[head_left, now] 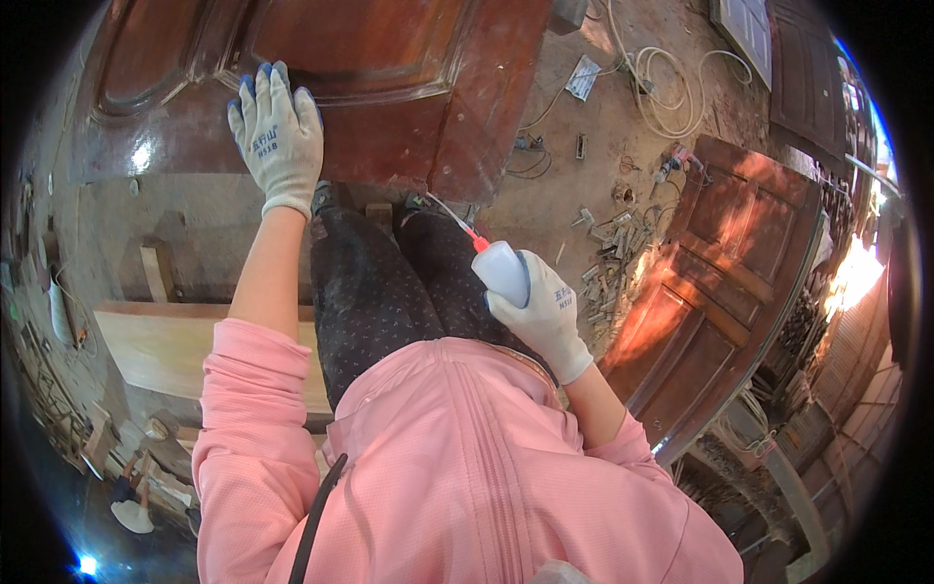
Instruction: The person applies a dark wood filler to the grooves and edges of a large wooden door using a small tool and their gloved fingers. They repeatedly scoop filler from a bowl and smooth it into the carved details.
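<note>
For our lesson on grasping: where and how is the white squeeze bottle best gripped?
Grip the squeeze bottle by its wide body, probably from the lower right, as the right hand does: the thin nozzle points to the upper left.

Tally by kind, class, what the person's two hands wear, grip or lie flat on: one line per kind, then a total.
White gloves, one on the left hand, one on the right hand: 2
White squeeze bottle with red neck, gripped: 1
Reddish-brown panelled door, under the left palm: 1
Total: 4
</note>
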Available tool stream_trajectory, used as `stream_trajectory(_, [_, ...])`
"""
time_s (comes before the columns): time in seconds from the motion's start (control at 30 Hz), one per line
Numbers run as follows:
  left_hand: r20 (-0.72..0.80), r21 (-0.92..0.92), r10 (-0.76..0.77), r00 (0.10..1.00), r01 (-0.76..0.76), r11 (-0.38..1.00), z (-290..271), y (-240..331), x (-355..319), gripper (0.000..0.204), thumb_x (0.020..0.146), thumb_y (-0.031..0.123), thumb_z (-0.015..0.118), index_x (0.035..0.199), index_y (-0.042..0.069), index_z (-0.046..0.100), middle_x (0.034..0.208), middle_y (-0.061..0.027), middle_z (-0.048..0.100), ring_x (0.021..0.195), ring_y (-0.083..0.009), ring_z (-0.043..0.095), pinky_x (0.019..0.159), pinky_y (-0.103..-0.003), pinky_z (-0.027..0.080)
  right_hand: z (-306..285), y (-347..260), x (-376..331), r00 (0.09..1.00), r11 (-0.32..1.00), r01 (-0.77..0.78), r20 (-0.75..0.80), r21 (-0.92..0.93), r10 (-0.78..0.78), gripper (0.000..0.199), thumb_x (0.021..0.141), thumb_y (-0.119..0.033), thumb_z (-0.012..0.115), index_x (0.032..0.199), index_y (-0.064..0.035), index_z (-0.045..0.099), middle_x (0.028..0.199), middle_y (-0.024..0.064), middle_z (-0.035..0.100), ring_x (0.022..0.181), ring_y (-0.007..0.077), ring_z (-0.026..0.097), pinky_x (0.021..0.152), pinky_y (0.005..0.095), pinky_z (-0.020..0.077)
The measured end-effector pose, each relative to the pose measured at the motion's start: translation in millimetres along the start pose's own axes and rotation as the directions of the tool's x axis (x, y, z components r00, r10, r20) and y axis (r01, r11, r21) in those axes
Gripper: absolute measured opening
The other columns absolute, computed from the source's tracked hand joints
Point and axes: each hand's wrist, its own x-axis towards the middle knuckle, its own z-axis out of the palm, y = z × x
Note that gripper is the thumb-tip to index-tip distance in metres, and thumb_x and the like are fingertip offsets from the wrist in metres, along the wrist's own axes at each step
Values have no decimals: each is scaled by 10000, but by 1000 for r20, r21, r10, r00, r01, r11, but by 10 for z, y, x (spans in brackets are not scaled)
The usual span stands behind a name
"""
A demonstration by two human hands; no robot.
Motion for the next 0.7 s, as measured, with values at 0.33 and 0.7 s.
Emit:
stream_trajectory(0.33, [114, -17, 113, 987, -112, 994, -353, 146, -295, 635, 1033, 333, 510, 1534, -38, 390, 1603, -257, 364, 1473, -426, 359, 1241, -555, 203, -50, 43, -24, 979, 902, -90, -128, 421, 158, 651, 789, -269, 812, 1321, -17, 533, 1215, 200, 654, 1110, 380, 647, 966, 452, 507])
stream_trajectory(0.7, [315, -692, 892, 323, -566, 449, -1000, 232, -947, 683, 940, 358, 625, 1523, 54, 440, 1632, -189, 349, 1524, -390, 292, 1274, -527, 166, 359, -202, -186, 940, 868, -214, -146, 448, 307, 614, 796, -261, 808, 1295, -25, 539, 1110, 207, 682, 1018, 361, 674, 896, 445, 524])
